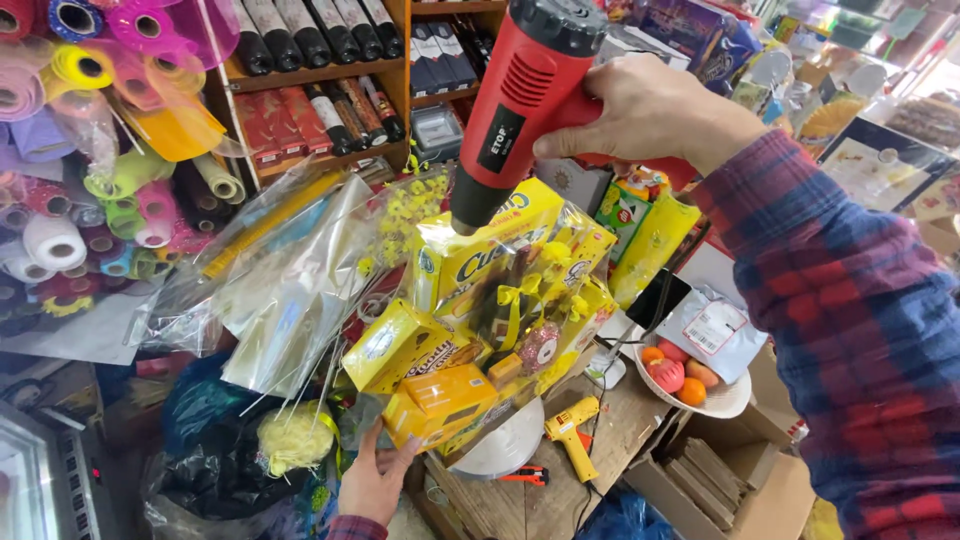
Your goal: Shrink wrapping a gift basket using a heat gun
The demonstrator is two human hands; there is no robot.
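You have yellow snack boxes [470,330] at frame centre, cellophane-wrapped; a white pouch with a red-edged label [714,327] sits centre-right.

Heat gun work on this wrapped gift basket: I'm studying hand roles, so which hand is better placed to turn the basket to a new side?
Left. The left hand already touches the gift basket at its lower edge, while the right hand is occupied gripping the red heat gun above it.

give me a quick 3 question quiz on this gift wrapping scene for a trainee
1. True or false: the right hand holds the red heat gun.
2. Which hand touches the bottom of the wrapped gift basket? A) left B) right
3. Fill in: the yellow glue gun lies on the wooden ____.

Key: 1 true; 2 A, the left hand; 3 table.
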